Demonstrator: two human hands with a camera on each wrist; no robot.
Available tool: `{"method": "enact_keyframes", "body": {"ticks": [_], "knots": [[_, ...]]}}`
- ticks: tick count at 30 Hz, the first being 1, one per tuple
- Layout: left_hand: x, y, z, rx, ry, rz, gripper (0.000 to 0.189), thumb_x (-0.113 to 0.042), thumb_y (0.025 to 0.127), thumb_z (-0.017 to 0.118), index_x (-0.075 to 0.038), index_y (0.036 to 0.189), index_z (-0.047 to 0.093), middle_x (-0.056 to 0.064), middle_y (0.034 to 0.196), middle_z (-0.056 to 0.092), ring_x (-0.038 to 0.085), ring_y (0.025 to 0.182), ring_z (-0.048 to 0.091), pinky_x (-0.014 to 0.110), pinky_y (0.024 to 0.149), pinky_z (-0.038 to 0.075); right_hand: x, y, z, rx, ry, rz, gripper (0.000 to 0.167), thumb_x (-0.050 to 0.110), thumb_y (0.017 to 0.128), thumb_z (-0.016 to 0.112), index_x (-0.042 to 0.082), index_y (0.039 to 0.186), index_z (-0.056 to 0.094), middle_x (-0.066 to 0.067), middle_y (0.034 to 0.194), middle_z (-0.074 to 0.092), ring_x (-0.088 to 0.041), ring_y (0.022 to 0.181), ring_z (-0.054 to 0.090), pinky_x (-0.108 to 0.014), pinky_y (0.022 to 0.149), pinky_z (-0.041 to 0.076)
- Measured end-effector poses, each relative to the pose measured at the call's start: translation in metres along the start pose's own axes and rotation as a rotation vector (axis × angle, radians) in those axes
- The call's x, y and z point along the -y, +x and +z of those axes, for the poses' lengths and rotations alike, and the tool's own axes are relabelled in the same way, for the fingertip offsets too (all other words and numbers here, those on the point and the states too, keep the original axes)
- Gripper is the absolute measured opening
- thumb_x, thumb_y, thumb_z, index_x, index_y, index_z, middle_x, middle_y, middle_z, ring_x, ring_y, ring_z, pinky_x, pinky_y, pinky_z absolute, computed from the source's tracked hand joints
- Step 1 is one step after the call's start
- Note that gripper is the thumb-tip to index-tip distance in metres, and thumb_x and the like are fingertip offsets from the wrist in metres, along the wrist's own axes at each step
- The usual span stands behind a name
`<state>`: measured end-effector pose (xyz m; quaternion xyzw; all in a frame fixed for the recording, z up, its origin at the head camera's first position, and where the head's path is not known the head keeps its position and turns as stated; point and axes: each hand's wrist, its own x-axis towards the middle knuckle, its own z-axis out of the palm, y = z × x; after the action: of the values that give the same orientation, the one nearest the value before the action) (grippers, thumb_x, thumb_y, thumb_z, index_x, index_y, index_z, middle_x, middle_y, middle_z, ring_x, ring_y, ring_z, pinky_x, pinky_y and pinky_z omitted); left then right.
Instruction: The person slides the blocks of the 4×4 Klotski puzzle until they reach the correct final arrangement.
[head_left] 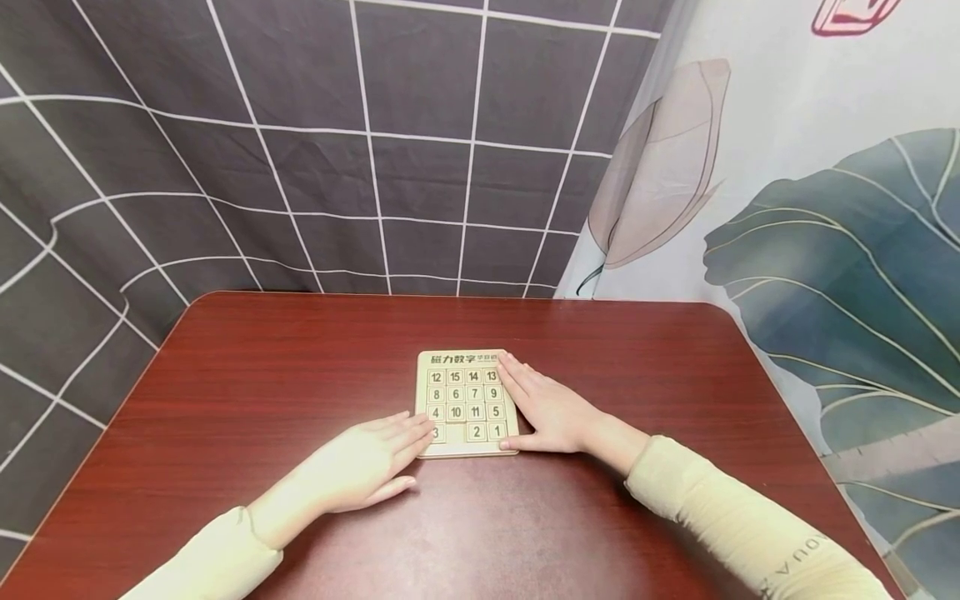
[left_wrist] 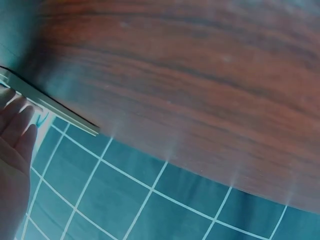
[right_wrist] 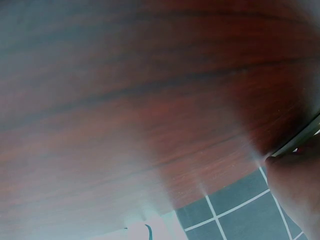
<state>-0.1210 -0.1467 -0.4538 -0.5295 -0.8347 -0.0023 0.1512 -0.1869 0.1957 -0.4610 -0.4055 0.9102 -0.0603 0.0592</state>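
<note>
A pale number sliding puzzle lies flat on the table, its numbered tiles facing up and dark lettering along its top edge. In its bottom row a gap shows between the 3 and 2 tiles. My left hand touches the lower left edge with straight fingers, its fingertips partly over the 3 tile and its thumb apart from the board. My right hand rests on the right side, fingers extended to the upper right corner and thumb at the lower right. The left wrist view shows the board's side edge beside the fingers.
The reddish-brown wooden table stretches around the puzzle on all sides. Behind it hangs a dark curtain with a white grid, and to the right a pale curtain with leaf prints.
</note>
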Motion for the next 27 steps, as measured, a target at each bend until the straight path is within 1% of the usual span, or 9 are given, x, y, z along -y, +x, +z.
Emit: {"method": "enact_keyframes", "body": {"ticks": [3, 6, 10, 14, 17, 21, 27], "knots": [[0.001, 0.002, -0.003, -0.006, 0.019, 0.010, 0.059, -0.043, 0.096, 0.074, 0.000, 0.136, 0.069, 0.014, 0.142, 0.070, 0.025, 0.134, 0.067, 0.039, 0.116, 0.054, 0.000, 0.000, -0.002, -0.002, 0.002, 0.000, 0.113, 0.065, 0.094, 0.067, -0.007, 0.166, 0.019, -0.024, 0.178, 0.011, -0.037, 0.166, 0.018, -0.050, 0.134, 0.029], [0.000, 0.009, -0.005, -0.004, 0.026, 0.019, 0.058, -0.043, 0.096, 0.074, -0.001, 0.136, 0.069, 0.014, 0.142, 0.070, 0.026, 0.135, 0.067, 0.038, 0.116, 0.054, 0.000, 0.000, -0.002, -0.003, 0.002, -0.002, 0.112, 0.065, 0.094, 0.067, -0.007, 0.166, 0.019, -0.024, 0.177, 0.011, -0.037, 0.166, 0.018, -0.050, 0.134, 0.029], [-0.003, 0.024, -0.004, 0.021, 0.003, 0.027, 0.057, -0.042, 0.097, 0.072, -0.003, 0.139, 0.068, 0.013, 0.144, 0.069, 0.026, 0.136, 0.065, 0.038, 0.117, 0.053, -0.001, -0.001, -0.001, 0.000, 0.000, 0.004, 0.111, 0.064, 0.095, 0.066, -0.007, 0.166, 0.019, -0.024, 0.178, 0.011, -0.036, 0.166, 0.017, -0.049, 0.134, 0.028], [-0.009, 0.041, 0.001, 0.055, -0.013, 0.045, 0.057, -0.043, 0.101, 0.067, -0.003, 0.142, 0.065, 0.012, 0.148, 0.066, 0.025, 0.139, 0.064, 0.038, 0.118, 0.052, -0.001, -0.001, 0.000, -0.003, 0.001, 0.006, 0.111, 0.064, 0.095, 0.067, -0.007, 0.166, 0.019, -0.024, 0.177, 0.012, -0.037, 0.166, 0.018, -0.050, 0.133, 0.030], [-0.013, 0.048, 0.005, 0.082, -0.001, 0.059, 0.058, -0.045, 0.104, 0.063, -0.003, 0.144, 0.064, 0.012, 0.149, 0.065, 0.025, 0.140, 0.062, 0.038, 0.119, 0.051, -0.001, -0.001, 0.000, -0.005, 0.008, 0.003, 0.111, 0.064, 0.095, 0.067, -0.007, 0.166, 0.020, -0.024, 0.177, 0.012, -0.037, 0.166, 0.018, -0.050, 0.133, 0.030], [-0.015, 0.049, 0.008, 0.098, 0.007, 0.058, 0.059, -0.047, 0.104, 0.062, -0.004, 0.144, 0.064, 0.012, 0.150, 0.064, 0.025, 0.141, 0.062, 0.037, 0.119, 0.051, 0.000, 0.000, 0.000, -0.005, 0.012, -0.001, 0.111, 0.063, 0.095, 0.067, -0.008, 0.166, 0.020, -0.025, 0.177, 0.012, -0.037, 0.166, 0.018, -0.050, 0.134, 0.029], [-0.013, 0.039, 0.009, 0.090, -0.001, 0.036, 0.058, -0.046, 0.103, 0.064, -0.004, 0.144, 0.065, 0.011, 0.151, 0.064, 0.024, 0.141, 0.062, 0.036, 0.120, 0.050, 0.000, 0.001, -0.001, -0.010, 0.010, -0.002, 0.110, 0.063, 0.095, 0.067, -0.008, 0.166, 0.020, -0.024, 0.177, 0.013, -0.037, 0.166, 0.019, -0.050, 0.134, 0.029]]}}
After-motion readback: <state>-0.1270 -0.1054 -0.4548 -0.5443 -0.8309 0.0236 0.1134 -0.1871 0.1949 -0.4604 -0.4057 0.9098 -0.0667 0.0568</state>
